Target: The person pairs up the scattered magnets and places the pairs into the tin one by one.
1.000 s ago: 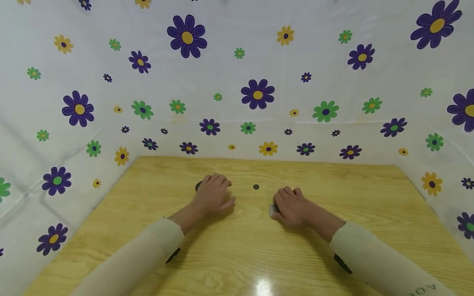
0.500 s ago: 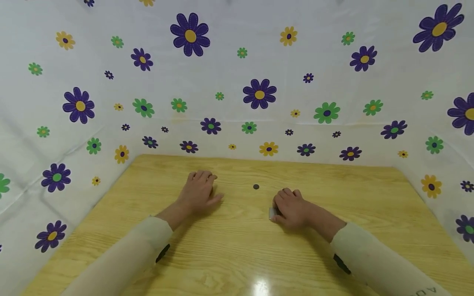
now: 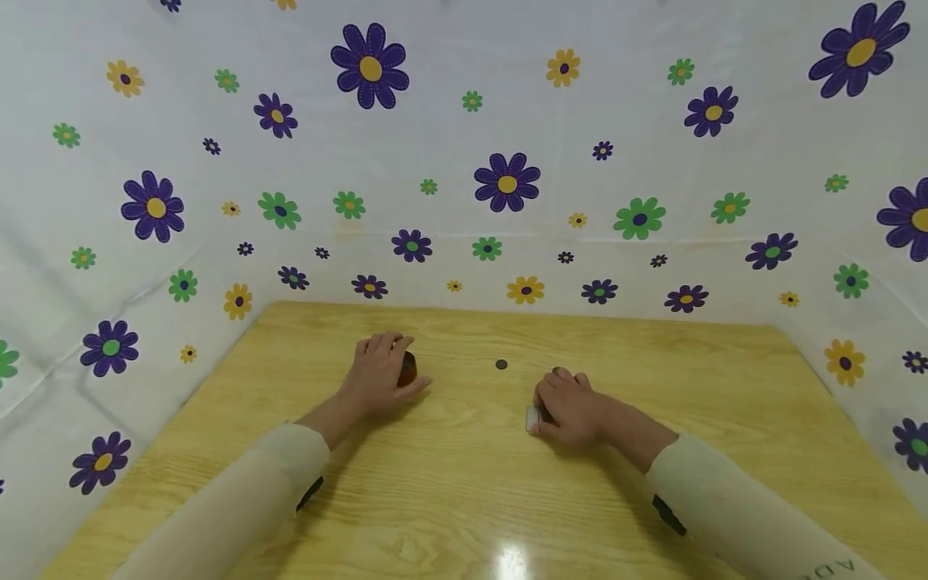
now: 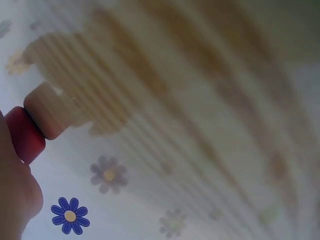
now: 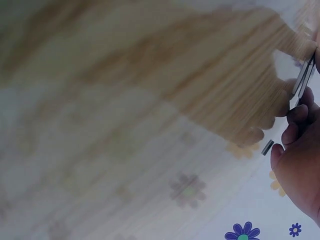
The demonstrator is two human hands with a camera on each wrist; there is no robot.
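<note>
In the head view, the left hand (image 3: pixel 380 372) lies over the left side of a low round object (image 3: pixel 408 368) with a dark top and a reddish-brown side. Its thumb and fingertips stand apart around that object; any contact is unclear. In the left wrist view the red side (image 4: pixel 25 135) shows close to the hand, with its reflection. The right hand (image 3: pixel 569 407) has curled fingers on a small flat silvery piece (image 3: pixel 533 419) with a dark part under the palm. Thin metal edges (image 5: pixel 302 80) show in the right wrist view. The piece's kind cannot be told.
A small dark disc (image 3: pixel 502 365) lies on the glossy wooden table (image 3: pixel 464 483) between the hands. White cloth (image 3: pixel 464 145) with printed flowers hangs at the back and both sides. A dark bit (image 3: pixel 557 370) shows by the right fingertips.
The left hand has moved left across the dark-topped object, which now shows between its fingers and thumb instead of at its outer side. The right hand stays nearly still.
</note>
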